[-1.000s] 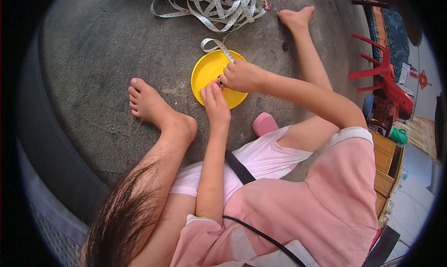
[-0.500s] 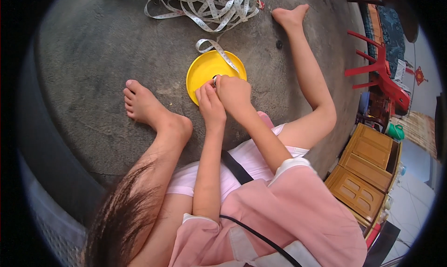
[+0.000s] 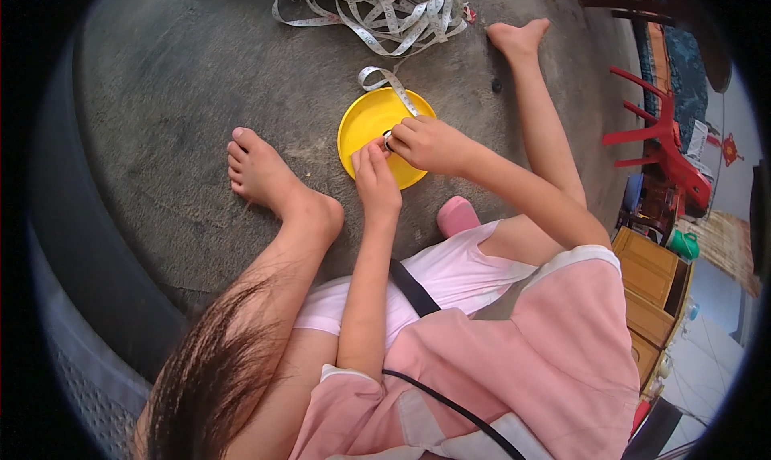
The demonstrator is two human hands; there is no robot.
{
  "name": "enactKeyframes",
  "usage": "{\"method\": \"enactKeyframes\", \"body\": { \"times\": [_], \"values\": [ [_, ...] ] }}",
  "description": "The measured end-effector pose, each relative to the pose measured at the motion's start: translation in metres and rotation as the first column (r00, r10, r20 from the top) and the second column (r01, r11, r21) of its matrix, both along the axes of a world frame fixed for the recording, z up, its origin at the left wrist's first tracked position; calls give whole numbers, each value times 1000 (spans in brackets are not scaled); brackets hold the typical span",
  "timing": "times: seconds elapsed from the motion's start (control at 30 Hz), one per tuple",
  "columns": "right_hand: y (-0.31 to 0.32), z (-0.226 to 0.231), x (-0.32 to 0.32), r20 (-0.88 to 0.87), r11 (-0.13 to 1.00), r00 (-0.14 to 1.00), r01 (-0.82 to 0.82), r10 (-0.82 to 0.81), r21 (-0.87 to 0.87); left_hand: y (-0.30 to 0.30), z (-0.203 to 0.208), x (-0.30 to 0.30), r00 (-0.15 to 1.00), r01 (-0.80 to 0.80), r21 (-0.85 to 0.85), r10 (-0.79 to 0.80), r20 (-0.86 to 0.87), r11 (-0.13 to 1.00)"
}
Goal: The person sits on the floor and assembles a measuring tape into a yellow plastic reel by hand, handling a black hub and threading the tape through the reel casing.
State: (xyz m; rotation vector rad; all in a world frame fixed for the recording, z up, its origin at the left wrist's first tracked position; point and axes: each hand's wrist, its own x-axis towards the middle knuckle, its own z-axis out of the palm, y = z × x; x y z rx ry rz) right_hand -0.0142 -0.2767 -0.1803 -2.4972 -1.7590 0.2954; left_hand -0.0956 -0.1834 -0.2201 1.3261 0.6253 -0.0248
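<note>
A yellow round dish [image 3: 359, 123] lies on the floor in front of me. Over it, a small black-and-white roll [image 3: 388, 141], apparently coiled measuring tape, is pinched between both hands. The fingertips of my left hand [image 3: 378, 179] press it from the near left side. My right hand [image 3: 434, 145] closes on it from the right, its fingers partly hiding it. A loose strip of white measuring tape [image 3: 399, 93] curls over the dish's far rim and runs down to my right fingers.
A tangled heap of white measuring tape [image 3: 393, 18] lies beyond the dish. My bare feet rest on either side. A pink slipper-like thing [image 3: 458, 217] sits by my right thigh. To the right are a red plastic chair [image 3: 662, 131], a wooden cabinet [image 3: 642, 275] and a green container [image 3: 683, 244].
My right elbow has swung outward and the right hand has turned, its fingers now reaching in from the right. The roll stays between both hands. The whole view has shifted slightly.
</note>
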Motion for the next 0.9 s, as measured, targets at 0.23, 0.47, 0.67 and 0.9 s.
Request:
{"method": "enactKeyframes", "body": {
  "times": [0.23, 0.47, 0.67, 0.9],
  "values": [
    [-3, -5, -9, -2, 988, 993, 114, -114, 106, -2, 3, 1, 1000, -8, 1, 8, -4, 1000],
    [20, -11, -40, -117, 750, 764, 645, -635, 146, -5, -2, -1, 1000, 2, 56, -3, 19, 998],
    [39, -16, -55, -187, 252, 290, 946, -939, 207, -4, -2, -1, 1000, -1, 60, 1, 9, 998],
    [11, 3, -41, -206, 646, 670, 742, -713, 178, -4, -4, -1, 1000, -5, 88, 3, 27, 996]
  ]
}}
